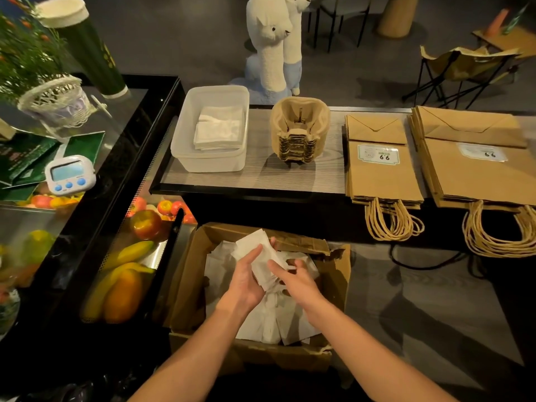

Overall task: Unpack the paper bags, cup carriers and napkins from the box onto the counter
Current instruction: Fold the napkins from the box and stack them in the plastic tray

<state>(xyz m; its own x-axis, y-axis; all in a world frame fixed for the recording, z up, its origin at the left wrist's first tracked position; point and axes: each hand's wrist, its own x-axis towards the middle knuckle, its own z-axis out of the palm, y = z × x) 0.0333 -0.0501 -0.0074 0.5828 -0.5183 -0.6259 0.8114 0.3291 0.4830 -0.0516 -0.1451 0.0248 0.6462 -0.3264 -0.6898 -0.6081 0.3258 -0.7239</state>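
Loose white paper napkins (269, 317) filled the torn brown cardboard box (333, 274), while stacked beige moulded-pulp cup carriers (298, 132) and two piles of flat brown handled paper bags (380, 175) sat on the grey wood-grain counter (255, 175).

Single wide-angle head cam, pitched forward and down. Sits close over the box (261, 355). The surface (261, 178) lies just beyond it, farther out.

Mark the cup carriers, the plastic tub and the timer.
cup carriers (295, 146): head view, stacked edges at the front.
plastic tub (208, 162): head view, near wall.
timer (65, 171): head view, its screen.
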